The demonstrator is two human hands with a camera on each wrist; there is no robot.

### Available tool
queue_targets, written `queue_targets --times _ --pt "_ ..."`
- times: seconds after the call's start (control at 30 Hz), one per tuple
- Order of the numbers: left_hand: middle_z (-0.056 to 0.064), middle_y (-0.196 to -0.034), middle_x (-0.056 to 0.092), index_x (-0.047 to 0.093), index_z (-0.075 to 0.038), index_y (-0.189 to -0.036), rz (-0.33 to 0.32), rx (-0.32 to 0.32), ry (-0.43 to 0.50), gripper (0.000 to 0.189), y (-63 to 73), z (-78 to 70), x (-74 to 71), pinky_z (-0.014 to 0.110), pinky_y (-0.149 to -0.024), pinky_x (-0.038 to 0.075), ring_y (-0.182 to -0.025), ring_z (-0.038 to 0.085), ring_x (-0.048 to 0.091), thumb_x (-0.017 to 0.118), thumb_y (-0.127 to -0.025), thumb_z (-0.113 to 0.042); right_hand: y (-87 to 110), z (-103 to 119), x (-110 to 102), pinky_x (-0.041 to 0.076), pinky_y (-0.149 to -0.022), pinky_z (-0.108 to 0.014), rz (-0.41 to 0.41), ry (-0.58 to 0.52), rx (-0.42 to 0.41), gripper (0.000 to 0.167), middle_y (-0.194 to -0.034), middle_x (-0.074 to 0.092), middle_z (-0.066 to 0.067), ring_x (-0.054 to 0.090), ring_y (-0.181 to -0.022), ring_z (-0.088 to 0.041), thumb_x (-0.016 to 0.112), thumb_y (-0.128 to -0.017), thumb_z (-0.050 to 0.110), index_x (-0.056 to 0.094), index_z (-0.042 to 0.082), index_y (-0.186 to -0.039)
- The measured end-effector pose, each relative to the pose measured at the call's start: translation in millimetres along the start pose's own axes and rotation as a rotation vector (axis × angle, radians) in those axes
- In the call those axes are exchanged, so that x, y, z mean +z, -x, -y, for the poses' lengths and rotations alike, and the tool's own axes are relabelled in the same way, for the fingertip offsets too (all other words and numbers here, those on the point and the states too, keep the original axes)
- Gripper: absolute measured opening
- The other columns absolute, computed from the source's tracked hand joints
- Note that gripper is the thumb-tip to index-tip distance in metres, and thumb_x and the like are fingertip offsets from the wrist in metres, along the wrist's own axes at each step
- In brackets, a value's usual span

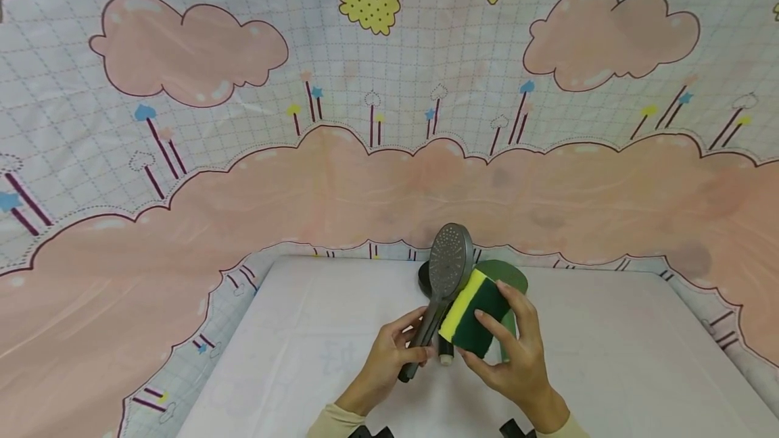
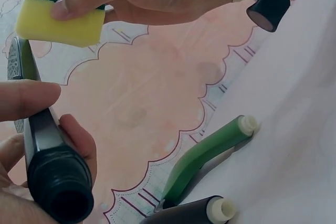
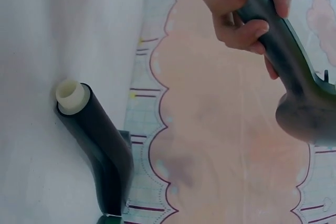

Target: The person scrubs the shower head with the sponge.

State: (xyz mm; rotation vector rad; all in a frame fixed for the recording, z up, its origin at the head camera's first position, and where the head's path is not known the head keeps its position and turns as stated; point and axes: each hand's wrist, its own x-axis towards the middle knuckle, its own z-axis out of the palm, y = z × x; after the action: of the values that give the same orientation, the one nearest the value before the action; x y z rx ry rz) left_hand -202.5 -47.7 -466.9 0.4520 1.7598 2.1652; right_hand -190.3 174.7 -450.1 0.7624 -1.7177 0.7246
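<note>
My left hand point(image 1: 392, 350) grips the handle of a grey shower head point(image 1: 449, 262), which is raised with its nozzle face towards the head camera. In the left wrist view the handle's threaded end point(image 2: 62, 198) points at the camera. My right hand point(image 1: 517, 350) pinches a sponge point(image 1: 481, 313), its yellow side facing the shower head and its dark green scouring side outward. Sponge and shower head lie edge to edge in the head view; whether they touch, I cannot tell. The right wrist view shows the left hand point(image 3: 236, 19) round the handle, but not the sponge.
Behind the hands, a green shower head point(image 1: 508, 272) and a black shower head point(image 3: 100, 145) lie on the white table point(image 1: 304, 343), partly hidden in the head view. Pale connectors show at their handle ends. A patterned cloth point(image 1: 389, 188) hangs beyond the table's far edge.
</note>
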Motion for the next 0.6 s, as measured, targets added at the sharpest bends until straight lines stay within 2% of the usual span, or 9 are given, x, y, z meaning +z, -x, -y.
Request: queue_targets --times 0.2,0.43,0.6 --pt "0.01 -0.114 0.049 0.045 -0.004 -0.145 -0.046 -0.02 -0.03 0.069 -1.1 -0.6 -3.8 0.023 -0.068 0.053 -0.09 0.013 0.058 0.068 -0.08 0.002 -0.6 -0.4 0.0 0.031 -0.117 -0.026 0.013 -0.005 -0.022 0.052 -0.132 0.051 -0.034 0.042 -0.136 -0.031 0.066 -0.088 0.054 0.069 0.005 -0.107" --pt "0.013 -0.115 0.05 0.045 -0.005 -0.145 -0.026 -0.038 -0.042 0.071 -1.5 0.6 -5.0 0.023 -0.068 0.052 -0.088 0.012 0.061 0.069 -0.078 0.0 -2.9 -2.6 -2.5 0.031 -0.117 -0.026 0.003 0.019 -0.032 0.052 -0.131 0.051 -0.034 0.043 -0.135 -0.032 0.066 -0.089 0.053 0.068 0.004 -0.107" --pt "0.013 -0.115 0.052 0.046 -0.004 -0.145 -0.02 -0.039 -0.061 0.072 -1.7 2.0 -6.0 0.022 -0.068 0.052 -0.089 0.013 0.062 0.068 -0.076 0.002 -5.1 -5.1 -8.2 0.031 -0.117 -0.025 -0.002 0.04 -0.008 0.054 -0.132 0.05 -0.034 0.041 -0.137 -0.03 0.064 -0.089 0.054 0.068 0.003 -0.107"
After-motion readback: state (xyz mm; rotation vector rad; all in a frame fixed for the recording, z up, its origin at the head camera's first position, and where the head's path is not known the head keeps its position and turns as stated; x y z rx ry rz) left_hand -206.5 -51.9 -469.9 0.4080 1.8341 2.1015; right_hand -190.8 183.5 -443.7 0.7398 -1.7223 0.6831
